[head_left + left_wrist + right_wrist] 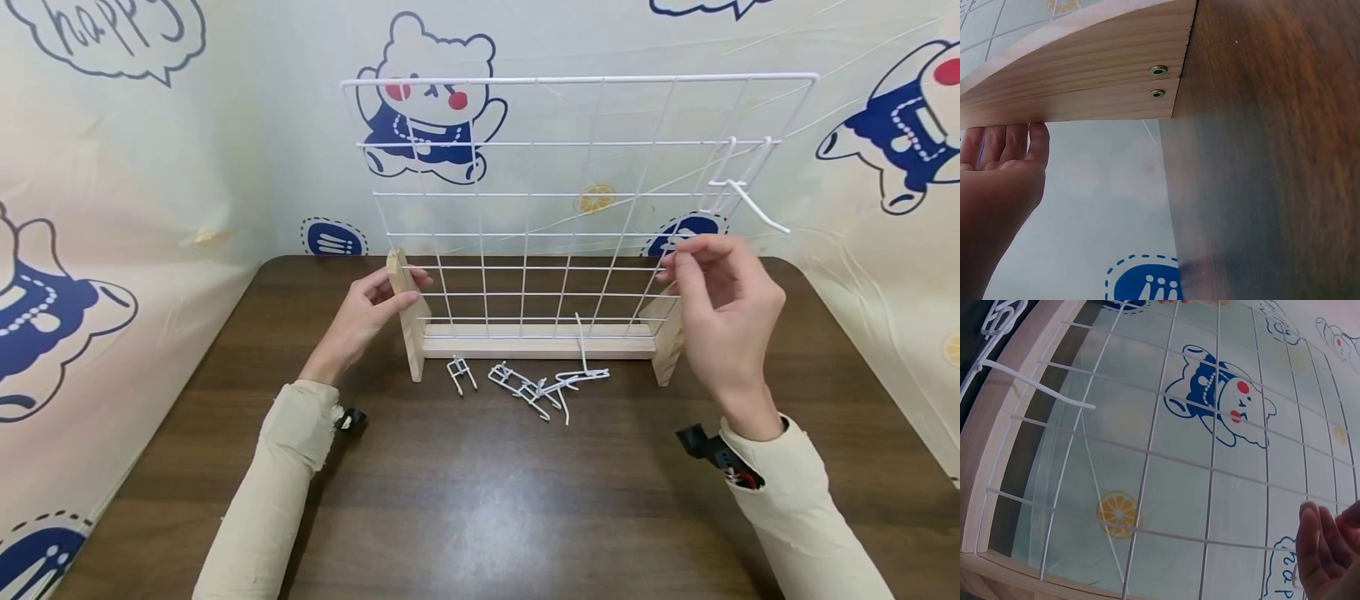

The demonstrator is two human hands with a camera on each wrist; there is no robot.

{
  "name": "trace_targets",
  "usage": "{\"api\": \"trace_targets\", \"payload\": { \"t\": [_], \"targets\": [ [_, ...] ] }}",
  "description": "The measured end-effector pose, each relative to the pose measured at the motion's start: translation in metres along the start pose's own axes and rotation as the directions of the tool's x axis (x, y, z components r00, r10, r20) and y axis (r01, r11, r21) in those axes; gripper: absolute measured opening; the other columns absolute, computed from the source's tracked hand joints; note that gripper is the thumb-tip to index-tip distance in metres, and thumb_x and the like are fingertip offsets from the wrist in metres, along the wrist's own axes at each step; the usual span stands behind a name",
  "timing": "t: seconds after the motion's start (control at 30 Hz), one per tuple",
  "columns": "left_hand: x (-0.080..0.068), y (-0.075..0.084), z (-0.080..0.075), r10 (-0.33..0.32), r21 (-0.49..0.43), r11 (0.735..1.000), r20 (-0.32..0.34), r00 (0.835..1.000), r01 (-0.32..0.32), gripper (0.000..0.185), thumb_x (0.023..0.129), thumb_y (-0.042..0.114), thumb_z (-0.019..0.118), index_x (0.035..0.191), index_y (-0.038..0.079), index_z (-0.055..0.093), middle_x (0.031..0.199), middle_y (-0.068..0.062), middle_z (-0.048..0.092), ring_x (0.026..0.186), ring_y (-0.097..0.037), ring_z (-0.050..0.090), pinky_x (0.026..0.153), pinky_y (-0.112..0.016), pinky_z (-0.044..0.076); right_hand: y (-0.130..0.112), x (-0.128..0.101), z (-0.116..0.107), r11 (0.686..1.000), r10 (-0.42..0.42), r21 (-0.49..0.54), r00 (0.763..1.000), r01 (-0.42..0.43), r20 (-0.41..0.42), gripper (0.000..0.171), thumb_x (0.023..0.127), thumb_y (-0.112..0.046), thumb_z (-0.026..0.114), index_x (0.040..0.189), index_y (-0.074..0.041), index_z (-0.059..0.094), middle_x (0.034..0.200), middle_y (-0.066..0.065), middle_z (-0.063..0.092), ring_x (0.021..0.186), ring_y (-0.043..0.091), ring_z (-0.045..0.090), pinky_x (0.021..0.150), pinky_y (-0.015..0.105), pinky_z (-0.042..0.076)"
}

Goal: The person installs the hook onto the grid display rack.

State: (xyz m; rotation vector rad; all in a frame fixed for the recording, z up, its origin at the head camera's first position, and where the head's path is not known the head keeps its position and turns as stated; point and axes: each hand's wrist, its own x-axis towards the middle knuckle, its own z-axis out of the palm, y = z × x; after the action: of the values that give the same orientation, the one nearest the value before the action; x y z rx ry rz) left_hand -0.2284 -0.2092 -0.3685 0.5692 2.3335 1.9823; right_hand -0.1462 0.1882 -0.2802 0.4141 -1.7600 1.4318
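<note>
The grid is a rectangular panel of thin white wire, set upright in a pale, smooth wooden stand near the far edge of the brown, wood-grained tabletop. The stand shows two side panels, a left panel and a right panel, joined by one flat crossbar. The left panel has a curved edge and two round metal fasteners with recessed centres.

One white wire hook hangs near the grid's upper right corner, its bent prong projecting. One small two-pronged hook lies loose on the tabletop just in front of the crossbar's left end. To its right, a tangled cluster of hooks lies before the crossbar; the overlap prevents an exact count.

Two hands are present. The left hand grasps the left panel, thumb on the near side, fingers behind. The right hand is at the grid's right edge, fingers bent, thumb close to the forefinger; whether it grips or touches anything cannot be told.
</note>
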Motion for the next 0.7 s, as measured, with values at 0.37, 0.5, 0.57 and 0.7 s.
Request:
{"api": "trace_targets", "payload": {
  "t": [0.37,0.5,0.57,0.7],
  "targets": [
    [-0.002,0.000,-0.001,0.008,0.012,1.000,0.004,1.000,-0.008,0.037,0.097,0.023,0.066,0.131,0.007,0.061,0.132,-0.021,0.059,0.118,-0.026,0.056,0.100,-0.031,0.045,-0.002,-0.012,0.012,0.988,-0.076,-0.110,0.958,0.110,0.276,0.011,0.089,0.013,0.060,0.094,0.008,0.067,0.075,0.013,0.069,0.065,0.007,0.063,0.064,0.014,0.047],
    [-0.001,-0.001,-0.001,0.011,0.013,1.000,0.004,1.000,-0.011,0.037,0.097,0.023,0.066,0.131,0.008,0.061,0.132,-0.020,0.060,0.118,-0.026,0.056,0.100,-0.031,0.046,0.023,-0.016,0.012,0.978,-0.046,-0.168,0.912,0.124,0.408,0.012,0.091,0.006,0.063,0.098,-0.002,0.069,0.078,0.003,0.071,0.067,0.009,0.063,0.067,0.013,0.048],
    [0.000,-0.002,-0.001,0.011,0.009,1.000,0.004,1.000,-0.011,0.036,0.097,0.024,0.067,0.130,0.009,0.061,0.131,-0.019,0.061,0.118,-0.026,0.057,0.100,-0.031,0.046,0.026,-0.018,0.013,0.975,-0.010,-0.191,0.884,0.112,0.467,0.011,0.093,0.003,0.063,0.099,-0.004,0.069,0.079,0.001,0.071,0.068,0.008,0.063,0.068,0.013,0.048],
    [0.001,-0.003,-0.001,0.011,0.006,1.000,0.008,1.000,-0.011,0.036,0.097,0.023,0.067,0.130,0.009,0.061,0.131,-0.019,0.061,0.118,-0.025,0.057,0.100,-0.031,0.045,0.035,-0.021,0.014,0.962,0.069,-0.256,0.823,0.094,0.564,0.009,0.095,-0.003,0.062,0.099,-0.007,0.069,0.082,-0.002,0.071,0.070,0.008,0.063,0.069,0.017,0.050]
  ]
}}
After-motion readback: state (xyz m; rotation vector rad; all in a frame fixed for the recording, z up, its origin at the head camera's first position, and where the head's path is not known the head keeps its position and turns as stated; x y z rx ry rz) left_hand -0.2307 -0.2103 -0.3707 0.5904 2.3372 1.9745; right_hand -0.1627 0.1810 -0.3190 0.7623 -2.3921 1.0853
